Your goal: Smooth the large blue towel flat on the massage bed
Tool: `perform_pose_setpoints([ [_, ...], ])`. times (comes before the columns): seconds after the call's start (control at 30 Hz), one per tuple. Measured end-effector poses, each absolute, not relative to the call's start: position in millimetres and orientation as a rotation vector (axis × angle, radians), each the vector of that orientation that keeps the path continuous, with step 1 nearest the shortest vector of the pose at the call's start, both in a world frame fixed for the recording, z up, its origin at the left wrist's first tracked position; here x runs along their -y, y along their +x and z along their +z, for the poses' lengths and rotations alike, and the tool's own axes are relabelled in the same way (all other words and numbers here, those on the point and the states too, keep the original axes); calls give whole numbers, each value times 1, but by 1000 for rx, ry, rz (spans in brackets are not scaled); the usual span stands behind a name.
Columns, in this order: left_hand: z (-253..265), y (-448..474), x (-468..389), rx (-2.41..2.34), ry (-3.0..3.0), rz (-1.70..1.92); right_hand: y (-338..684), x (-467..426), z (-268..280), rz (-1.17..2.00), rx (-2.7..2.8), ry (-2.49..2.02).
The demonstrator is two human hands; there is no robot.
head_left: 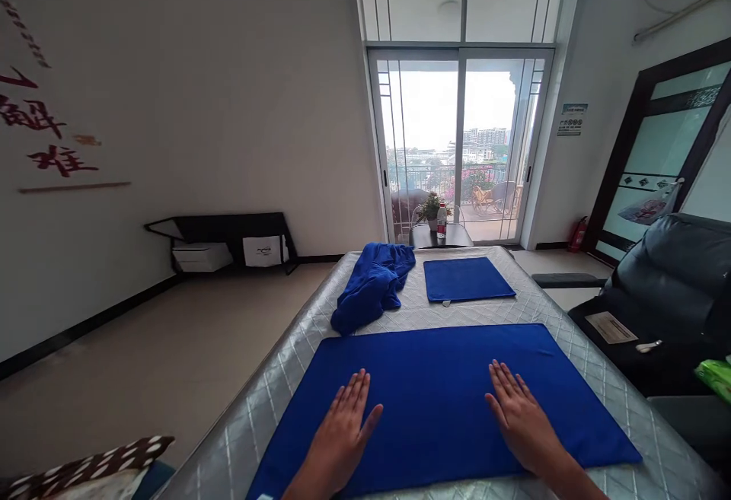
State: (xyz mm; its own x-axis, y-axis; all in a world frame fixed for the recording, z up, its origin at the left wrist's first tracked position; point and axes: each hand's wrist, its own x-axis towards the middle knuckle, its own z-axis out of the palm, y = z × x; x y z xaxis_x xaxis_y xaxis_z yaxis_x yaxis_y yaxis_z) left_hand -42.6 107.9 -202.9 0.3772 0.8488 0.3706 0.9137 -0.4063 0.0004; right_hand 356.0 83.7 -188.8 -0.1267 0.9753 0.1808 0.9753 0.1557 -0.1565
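A blue towel (434,393) lies spread out over the near part of a quilted silver-grey mattress (263,409). My left hand (346,428) is over its left half, palm down, fingers straight and thumb held out. Over the right half is my right hand (519,412), also flat with the thumb apart. Neither hand grips anything. Beyond the spread towel, a crumpled blue cloth (374,287) is heaped at the left. To its right rests a smaller blue towel (468,279), folded into a flat rectangle with a white tag at its near edge.
At the mattress's far end, a small table (457,236) holds a plant (432,209) and a bottle (442,222). A black armchair (668,287) stands close on the right. Along the left wall is a black rack (228,227) with white boxes. A patterned cushion (97,466) is at lower left.
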Motion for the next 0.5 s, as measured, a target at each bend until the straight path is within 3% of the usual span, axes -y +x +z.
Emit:
perform_pose_setpoints([
  [0.13,-196,58,-94,1317,-2725,-399,262,-70,-171,337,2431,-1631],
  [0.23,-204,73,-86,1290,-2796,-353,251,-63,-166,445,2471,-1582],
  [0.37,-217,29,-85,1433,-2741,-298,292,-55,-170,433,2425,-1679],
  [0.5,-232,-60,-84,1600,-2565,-266,369,-48,-194,229,2204,-1950],
])
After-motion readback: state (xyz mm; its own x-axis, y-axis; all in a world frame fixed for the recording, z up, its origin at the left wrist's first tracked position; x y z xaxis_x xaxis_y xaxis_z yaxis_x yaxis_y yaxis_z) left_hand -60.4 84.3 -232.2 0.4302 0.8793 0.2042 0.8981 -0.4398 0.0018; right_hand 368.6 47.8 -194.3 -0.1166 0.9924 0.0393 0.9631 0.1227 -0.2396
